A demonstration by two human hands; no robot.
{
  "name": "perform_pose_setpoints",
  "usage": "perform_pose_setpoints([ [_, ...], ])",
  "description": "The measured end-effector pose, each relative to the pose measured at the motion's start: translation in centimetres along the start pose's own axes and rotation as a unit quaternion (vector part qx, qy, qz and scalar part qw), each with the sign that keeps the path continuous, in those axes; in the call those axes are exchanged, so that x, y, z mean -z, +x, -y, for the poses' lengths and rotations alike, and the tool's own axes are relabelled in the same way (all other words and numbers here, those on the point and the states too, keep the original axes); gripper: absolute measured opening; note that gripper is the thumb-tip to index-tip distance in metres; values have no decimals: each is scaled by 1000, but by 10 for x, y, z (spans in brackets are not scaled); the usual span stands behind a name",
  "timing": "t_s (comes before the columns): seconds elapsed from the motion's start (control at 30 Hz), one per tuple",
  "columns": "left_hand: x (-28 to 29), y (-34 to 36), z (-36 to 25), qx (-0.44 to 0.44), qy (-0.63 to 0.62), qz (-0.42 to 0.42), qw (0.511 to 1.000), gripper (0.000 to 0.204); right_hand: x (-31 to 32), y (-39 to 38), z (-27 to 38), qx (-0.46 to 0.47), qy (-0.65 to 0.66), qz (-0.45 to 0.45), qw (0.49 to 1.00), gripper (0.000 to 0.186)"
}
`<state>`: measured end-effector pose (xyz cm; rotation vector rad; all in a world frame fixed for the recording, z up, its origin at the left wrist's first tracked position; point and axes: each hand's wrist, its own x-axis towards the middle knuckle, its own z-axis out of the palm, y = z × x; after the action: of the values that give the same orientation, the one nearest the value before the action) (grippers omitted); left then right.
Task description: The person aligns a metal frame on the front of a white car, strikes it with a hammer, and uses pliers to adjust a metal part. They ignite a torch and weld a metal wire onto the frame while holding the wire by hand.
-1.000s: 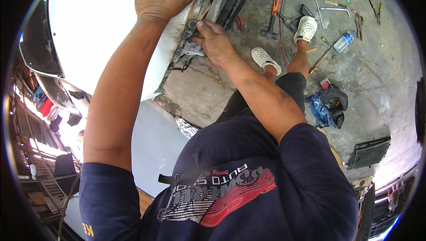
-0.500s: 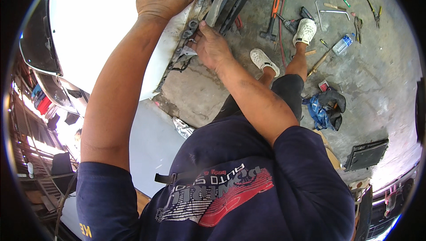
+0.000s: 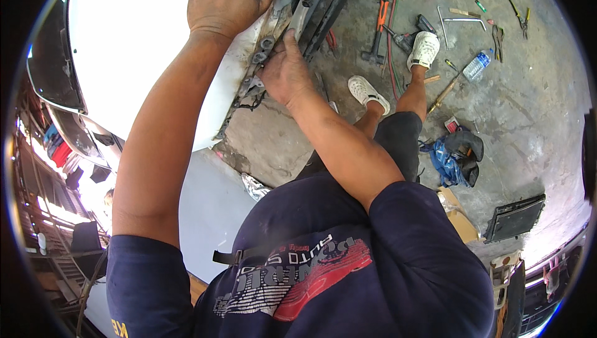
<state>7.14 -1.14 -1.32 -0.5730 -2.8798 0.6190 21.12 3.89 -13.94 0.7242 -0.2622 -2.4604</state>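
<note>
A large white car body panel (image 3: 137, 33), washed out by glare, fills the upper left. Flat on it near its right edge rests my left hand (image 3: 225, 3), fingers stretched and thumb apart; the fingertips run past the top of the view. A bare metal edge with round holes (image 3: 265, 46) borders the panel. Against that edge, below the left hand, is my right hand (image 3: 287, 77), thumb pointing up along the metal. Its other fingers are tucked out of sight at the edge, so any grip there is hidden. Dark metal bars (image 3: 329, 11) stand just beyond.
On the concrete floor lie a hammer with an orange handle (image 3: 379, 30), a cordless power tool (image 3: 407, 39), a red hose (image 3: 391, 58), pliers (image 3: 521, 19), a water bottle (image 3: 477, 65) and a blue-and-black bundle (image 3: 457, 154). White clogs (image 3: 425, 50) are on my feet.
My right hand has shifted slightly left, its fingers now hidden at the metal edge. A small pale piece near those fingers no longer shows. My left hand stays on the panel.
</note>
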Motion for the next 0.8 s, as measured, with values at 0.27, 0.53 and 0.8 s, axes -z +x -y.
perform_pose_setpoints([
  [0.27,6,0,0,5,2,10,1000,81,52,-18,33,-57,-277,-83,955,52],
  [0.53,5,-4,1,10,-12,-10,1000,80,152,-179,173,-50,-916,-195,347,47],
  [0.8,12,-1,-3,10,-8,-71,997,71,134,-309,216,-107,-867,-397,281,83],
])
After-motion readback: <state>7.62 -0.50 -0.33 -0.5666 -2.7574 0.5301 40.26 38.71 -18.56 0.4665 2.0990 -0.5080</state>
